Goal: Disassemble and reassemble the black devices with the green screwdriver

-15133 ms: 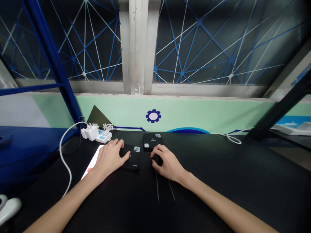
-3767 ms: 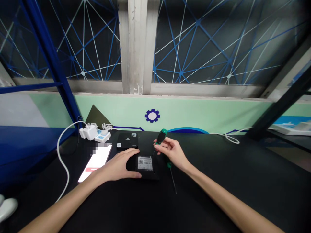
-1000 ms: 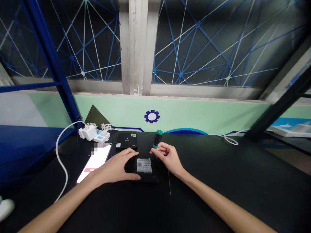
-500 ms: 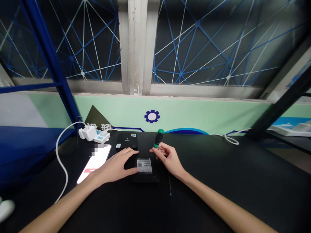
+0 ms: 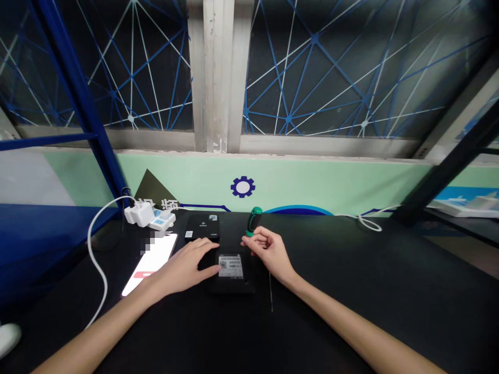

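A flat black box [image 5: 233,284] with a printed label on its upper face lies on the dark table. My left hand [image 5: 189,264] rests along its left side, fingers stretched out and thumb touching the label's edge. In my right hand [image 5: 272,252] the fingers pinch a green-and-black screwdriver [image 5: 254,220] low down, near where handle meets shaft. The screwdriver stands nearly upright over the box's far right corner; its tip is hard to make out. Under my right wrist, a thin metal rod [image 5: 271,296] lies on the table.
Behind my left hand sits a second black box [image 5: 202,227]. A lit phone [image 5: 152,262] lies to the left, near white plugs on a power strip [image 5: 161,220] and a white cable [image 5: 102,270]. Another white cable [image 5: 368,223] lies at the back right, by the wall.
The whole view has shifted slightly. My left hand stays on the black box, and my right fingers keep hold of the screwdriver with little visible movement.
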A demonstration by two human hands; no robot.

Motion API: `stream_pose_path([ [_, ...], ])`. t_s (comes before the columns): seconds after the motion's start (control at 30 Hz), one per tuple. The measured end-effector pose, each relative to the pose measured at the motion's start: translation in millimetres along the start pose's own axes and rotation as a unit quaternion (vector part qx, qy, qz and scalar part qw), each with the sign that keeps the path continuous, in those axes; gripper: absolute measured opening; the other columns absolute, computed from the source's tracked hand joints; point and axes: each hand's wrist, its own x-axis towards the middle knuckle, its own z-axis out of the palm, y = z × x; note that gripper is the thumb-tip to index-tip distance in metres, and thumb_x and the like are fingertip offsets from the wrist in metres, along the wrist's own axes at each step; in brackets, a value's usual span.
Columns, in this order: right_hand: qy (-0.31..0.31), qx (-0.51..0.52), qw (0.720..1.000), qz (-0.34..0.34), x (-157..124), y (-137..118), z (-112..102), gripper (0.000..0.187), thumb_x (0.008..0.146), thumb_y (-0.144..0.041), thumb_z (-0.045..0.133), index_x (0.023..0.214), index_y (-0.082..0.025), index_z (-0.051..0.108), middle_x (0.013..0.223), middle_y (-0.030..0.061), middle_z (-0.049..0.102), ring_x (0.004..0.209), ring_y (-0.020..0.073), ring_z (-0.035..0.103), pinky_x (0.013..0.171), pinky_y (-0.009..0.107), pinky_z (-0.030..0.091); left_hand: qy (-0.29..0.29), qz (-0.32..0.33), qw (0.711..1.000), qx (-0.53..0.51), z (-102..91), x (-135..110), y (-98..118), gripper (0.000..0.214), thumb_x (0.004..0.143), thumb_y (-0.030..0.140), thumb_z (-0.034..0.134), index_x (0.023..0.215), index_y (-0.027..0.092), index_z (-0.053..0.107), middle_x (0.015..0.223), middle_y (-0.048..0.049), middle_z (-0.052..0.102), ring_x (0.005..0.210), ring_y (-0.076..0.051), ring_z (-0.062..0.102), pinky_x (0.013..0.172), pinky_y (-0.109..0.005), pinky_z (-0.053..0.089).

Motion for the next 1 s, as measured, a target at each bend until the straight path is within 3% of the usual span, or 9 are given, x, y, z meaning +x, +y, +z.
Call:
stream_pose_path([
  [0.37, -0.019, 0.009, 1.0, 0.012, -1.8, -0.5, 0.5, 0.038, 0.08, -0.054, 0.074, 0.077, -0.02, 0.058, 0.076, 0.0089, 0.076, 0.067, 0.02, 0.068, 0.056, 0.027, 0.05, -0.014, 0.001, 1.0, 0.007, -5.2, 1.7, 6.5, 0.053, 0.095, 0.057, 0.053, 0.139, 0.027, 0.053, 0.142, -0.0078, 0.055, 0.132, -0.03, 0.05, 0.107, -0.043, 0.042],
  [0.67, -0.02, -0.05, 0.999, -0.006, -1.3, 2.6, -2.2, 0.035, 0.086, -0.052, 0.068, 0.081, -0.018, 0.067, 0.081, 0.006, 0.073, 0.056, 0.0128, 0.055, 0.053, 0.025, 0.043, -0.017, -0.001, 1.0, 0.006, -4.7, -0.1, 5.7, 0.054, 0.095, 0.057, 0.052, 0.14, 0.027, 0.051, 0.144, -0.0076, 0.053, 0.133, -0.029, 0.048, 0.107, -0.043, 0.042],
  [1.0, -0.03, -0.056, 0.998, 0.001, -1.1, 0.6, -2.8, 0.037, 0.083, -0.054, 0.069, 0.081, -0.017, 0.071, 0.063, -0.0003, 0.06, 0.053, 0.0126, 0.05, 0.05, 0.025, 0.038, -0.006, 0.009, 1.0, 0.002, -4.9, 0.1, 5.6, 0.052, 0.095, 0.058, 0.051, 0.138, 0.028, 0.053, 0.14, -0.0074, 0.056, 0.128, -0.03, 0.053, 0.103, -0.042, 0.045],
])
